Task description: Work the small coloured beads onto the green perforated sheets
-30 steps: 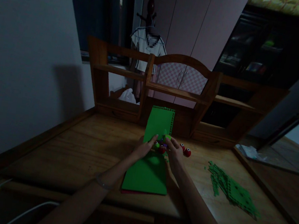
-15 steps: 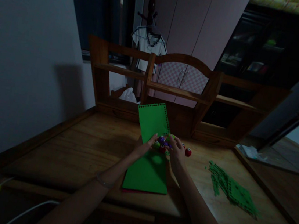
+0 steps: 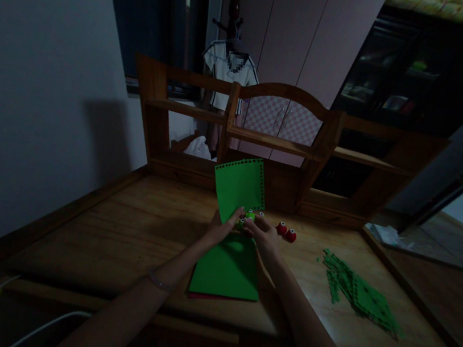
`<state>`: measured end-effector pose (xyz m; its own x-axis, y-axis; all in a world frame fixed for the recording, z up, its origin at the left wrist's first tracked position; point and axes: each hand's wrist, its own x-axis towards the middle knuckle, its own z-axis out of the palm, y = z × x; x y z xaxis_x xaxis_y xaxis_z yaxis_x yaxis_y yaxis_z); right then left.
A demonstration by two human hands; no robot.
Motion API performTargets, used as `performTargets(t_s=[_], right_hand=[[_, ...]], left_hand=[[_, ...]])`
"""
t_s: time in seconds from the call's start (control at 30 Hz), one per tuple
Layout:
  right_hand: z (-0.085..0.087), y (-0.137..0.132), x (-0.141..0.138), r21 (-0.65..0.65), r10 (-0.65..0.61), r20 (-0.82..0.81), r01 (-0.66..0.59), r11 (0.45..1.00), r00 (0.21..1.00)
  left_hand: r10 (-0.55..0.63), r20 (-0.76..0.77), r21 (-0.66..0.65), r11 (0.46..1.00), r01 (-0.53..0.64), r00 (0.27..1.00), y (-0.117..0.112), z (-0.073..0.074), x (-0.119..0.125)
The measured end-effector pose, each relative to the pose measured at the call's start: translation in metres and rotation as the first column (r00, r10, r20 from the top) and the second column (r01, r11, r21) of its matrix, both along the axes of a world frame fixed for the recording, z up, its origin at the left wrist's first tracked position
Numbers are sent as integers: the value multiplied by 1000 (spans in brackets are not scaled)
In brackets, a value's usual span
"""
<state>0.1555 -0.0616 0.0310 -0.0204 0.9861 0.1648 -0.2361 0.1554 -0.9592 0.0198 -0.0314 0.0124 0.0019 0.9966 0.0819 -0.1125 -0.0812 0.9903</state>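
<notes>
My left hand [image 3: 223, 230] is closed on the lower part of a green paper sheet [image 3: 239, 183], tilted up, with a row of small holes along its top and right edges. Close by, my right hand [image 3: 264, 239] has its fingers bent round a small green ball-shaped piece [image 3: 250, 216] with a white eye-like spot. The fingers partly cover that piece and others behind it. Beneath both hands lies a larger green sheet [image 3: 226, 270], a red edge showing under it. Two red ball-shaped pieces [image 3: 286, 232] sit just right of my right hand.
Green perforated paper strips and scraps [image 3: 369, 296] lie on the wooden desk [image 3: 134, 223] at the right. A wooden shelf unit [image 3: 279, 143] stands along the desk's back edge. A white cable [image 3: 51, 323] hangs at the lower left.
My right hand has moved left, closer to my left hand, with the green piece. Purple pieces seen between the hands before are now hidden. The upright sheet has shifted slightly.
</notes>
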Motion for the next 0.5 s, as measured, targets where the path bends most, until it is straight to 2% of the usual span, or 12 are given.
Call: performTargets(t_s=[0.2,0.37,0.5], right_hand=[[-2,1,-1,-4,14,-16,-14,1000,1000],[5,-4,1,-10,11,21,-10,1000,1000],[6,-5,1,-20,5,34,-4,1000,999]], left_hand=[[-27,50,-31,999,29,998,-2,1,3],[33,18,26,999,-34,999,-6,6,2],[-5,51,13,1000,4,999,-4,4,5]])
